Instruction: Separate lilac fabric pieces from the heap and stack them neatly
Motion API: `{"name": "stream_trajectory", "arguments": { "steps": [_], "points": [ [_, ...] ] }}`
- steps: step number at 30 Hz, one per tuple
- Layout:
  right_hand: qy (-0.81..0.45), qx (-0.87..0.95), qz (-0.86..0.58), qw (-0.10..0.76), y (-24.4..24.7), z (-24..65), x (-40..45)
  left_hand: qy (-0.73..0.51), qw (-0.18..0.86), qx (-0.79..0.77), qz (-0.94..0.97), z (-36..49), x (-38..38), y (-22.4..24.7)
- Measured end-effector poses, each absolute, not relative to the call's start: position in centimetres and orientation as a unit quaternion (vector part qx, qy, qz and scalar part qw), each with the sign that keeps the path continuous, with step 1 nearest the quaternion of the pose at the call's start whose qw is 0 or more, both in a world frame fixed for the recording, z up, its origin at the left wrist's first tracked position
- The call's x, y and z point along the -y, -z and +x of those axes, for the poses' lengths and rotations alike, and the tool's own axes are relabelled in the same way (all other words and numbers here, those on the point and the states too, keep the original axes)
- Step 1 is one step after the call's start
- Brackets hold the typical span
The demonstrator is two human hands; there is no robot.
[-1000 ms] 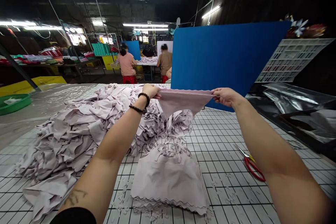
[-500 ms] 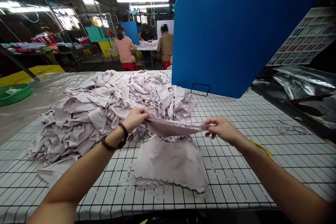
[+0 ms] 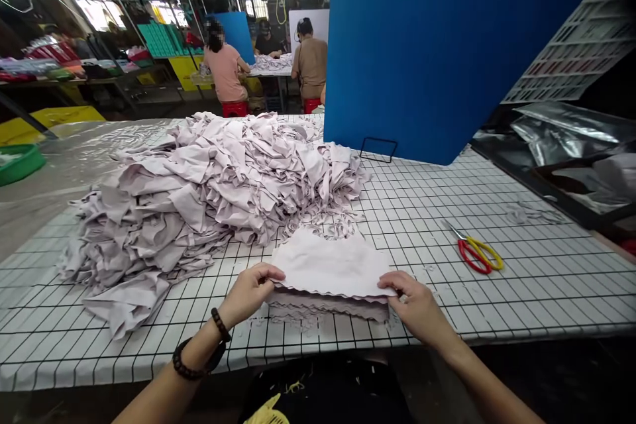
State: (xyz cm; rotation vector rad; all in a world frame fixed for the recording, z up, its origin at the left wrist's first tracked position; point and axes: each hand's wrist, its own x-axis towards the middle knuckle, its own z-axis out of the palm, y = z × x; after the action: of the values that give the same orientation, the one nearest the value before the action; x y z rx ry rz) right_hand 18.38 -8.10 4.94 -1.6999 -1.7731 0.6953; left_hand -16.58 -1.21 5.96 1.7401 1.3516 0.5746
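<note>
A pale pinkish-grey fabric piece (image 3: 330, 268) with a wavy front edge lies over a stack of similar pieces (image 3: 325, 308). My left hand (image 3: 253, 291) pinches its near left corner between thumb and fingers. At the near right corner, my right hand (image 3: 412, 301) grips the same piece. The front edge is stretched between both hands, slightly above the stack. Behind and to the left rises a large loose heap of the same fabric (image 3: 223, 179). Scissors (image 3: 477, 253) with one red and one yellow handle lie to the right of my right hand.
A blue board (image 3: 422, 59) stands upright at the back, by a black wire stand (image 3: 378, 149). The table (image 3: 521, 291) has a white grid cover with small scraps. A green basket (image 3: 22, 164) sits far left; other people work in the background.
Both hands have come down and nearer with the fabric piece, which was held in the air and now rests on the stack. The scissors, earlier behind my right arm, now show.
</note>
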Motion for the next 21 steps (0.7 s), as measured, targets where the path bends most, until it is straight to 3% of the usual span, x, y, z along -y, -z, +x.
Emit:
{"name": "stream_trajectory", "arguments": {
  "steps": [6,10,16,18,21],
  "points": [
    [-0.254,0.696,-0.606,0.289,-2.6,17.1,9.8,-0.213,0.398,-0.558,0.696,-16.4,3.3,-5.5],
    [-0.287,0.700,-0.602,0.254,-4.4,17.3,9.8,-0.195,0.352,-0.574,0.713,-16.3,3.7,-6.0],
    [-0.291,0.583,-0.684,0.327,-6.5,19.3,3.3,-0.214,0.167,-0.562,0.781,-11.4,4.0,-7.8],
    [-0.327,0.531,-0.713,0.322,-5.5,19.5,-0.6,-0.246,0.202,-0.489,0.812,-7.7,3.6,-8.0],
    [-0.397,0.455,-0.743,0.288,-3.6,19.1,-5.9,-0.263,0.351,-0.348,0.829,-2.3,2.3,-6.8]
  ]
}}
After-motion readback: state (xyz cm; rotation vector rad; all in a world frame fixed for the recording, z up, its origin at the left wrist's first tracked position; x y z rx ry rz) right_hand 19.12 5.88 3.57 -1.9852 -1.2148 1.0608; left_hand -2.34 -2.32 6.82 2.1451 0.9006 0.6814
